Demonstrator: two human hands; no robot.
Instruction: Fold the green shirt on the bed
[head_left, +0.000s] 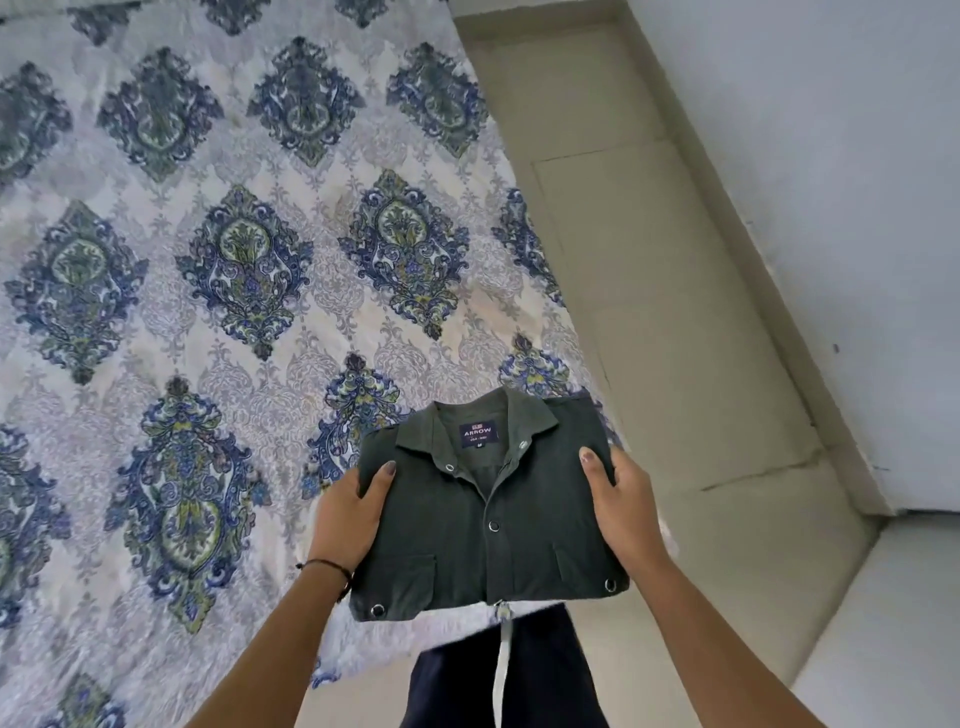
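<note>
The green shirt (488, 509) is folded into a compact rectangle, collar up, with a blue label inside the neck and snap buttons down the front. I hold it off the bed, over the bed's right edge. My left hand (353, 512) grips its left side with the thumb on top. My right hand (621, 501) grips its right side the same way. A pale drawstring hangs from the shirt's lower hem.
The bed (208, 260) with a white, blue and green patterned cover fills the left and centre. Beige tiled floor (649, 286) runs along its right side, bounded by a white wall (831, 156). My dark trousers show below the shirt.
</note>
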